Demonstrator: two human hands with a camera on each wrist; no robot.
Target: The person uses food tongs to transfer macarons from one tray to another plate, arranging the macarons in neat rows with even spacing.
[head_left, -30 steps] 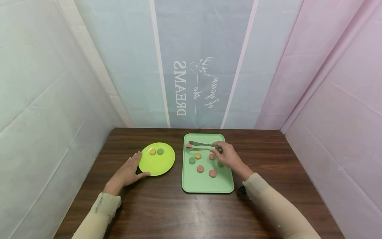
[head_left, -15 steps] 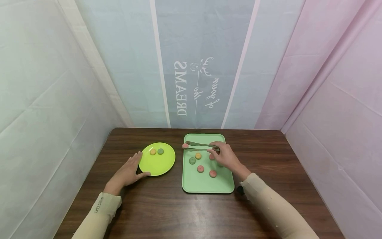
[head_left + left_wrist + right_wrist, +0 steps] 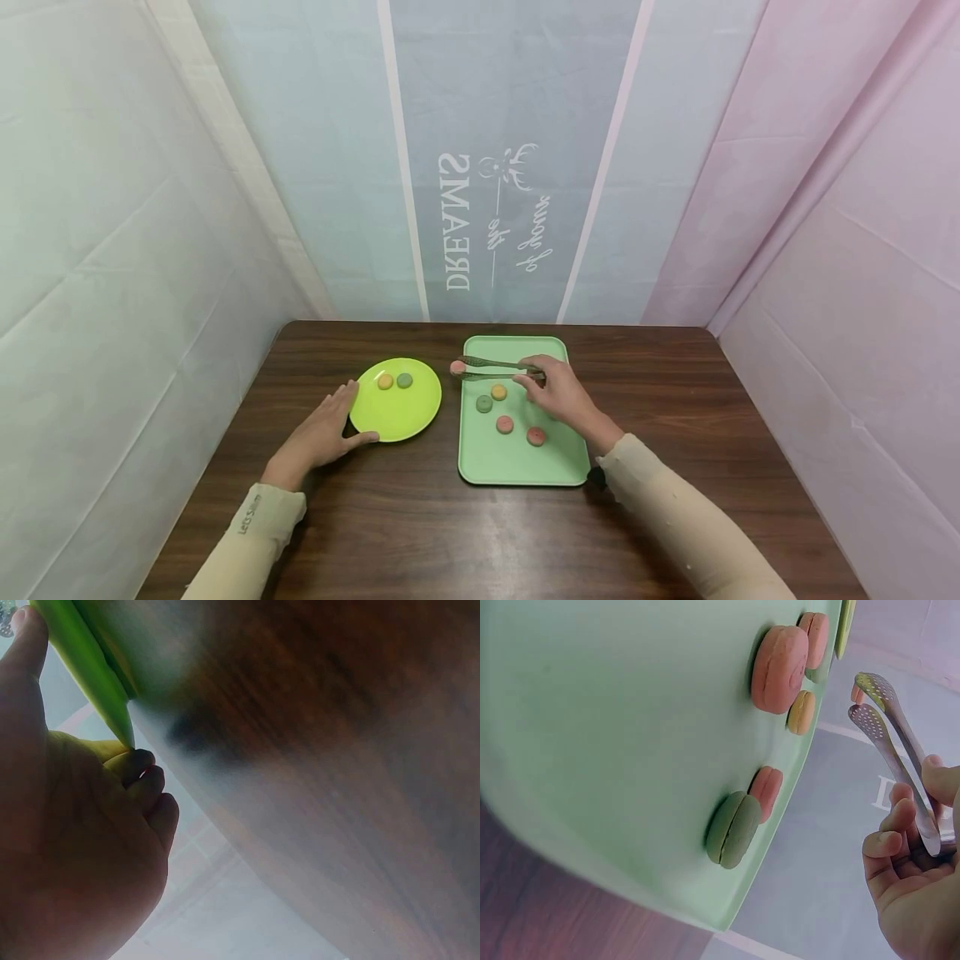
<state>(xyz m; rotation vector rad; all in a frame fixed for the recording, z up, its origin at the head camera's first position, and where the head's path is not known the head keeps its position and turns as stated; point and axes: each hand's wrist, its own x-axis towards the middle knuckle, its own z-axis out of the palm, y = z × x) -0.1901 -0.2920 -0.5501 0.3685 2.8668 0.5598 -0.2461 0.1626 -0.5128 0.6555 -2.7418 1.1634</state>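
Note:
My right hand (image 3: 558,392) holds metal tongs (image 3: 495,363) with perforated tips, raised over the far part of the green tray (image 3: 487,465). Between the tong tips is a pink macaron (image 3: 457,367), just beyond the tray's left edge. My left hand (image 3: 318,429) rests at the left rim of the yellow-green plate (image 3: 393,418), thumb at the near edge and fingers extended. On that plate lie a yellow macaron (image 3: 386,381) and a green macaron (image 3: 405,380). In the right wrist view, pink macarons (image 3: 780,669), a yellow one (image 3: 801,712) and a green one (image 3: 735,829) lie on the tray.
A dark wooden table (image 3: 420,533) carries plate and tray, with a strip of bare wood between them. Fabric curtains (image 3: 510,100) with printed lettering hang behind the table and at both sides. A small black object (image 3: 596,477) shows beside the right sleeve.
My right hand has moved left with the tongs, carrying the pink macaron from above the tray to past its left edge. The left hand and the plate have stayed put.

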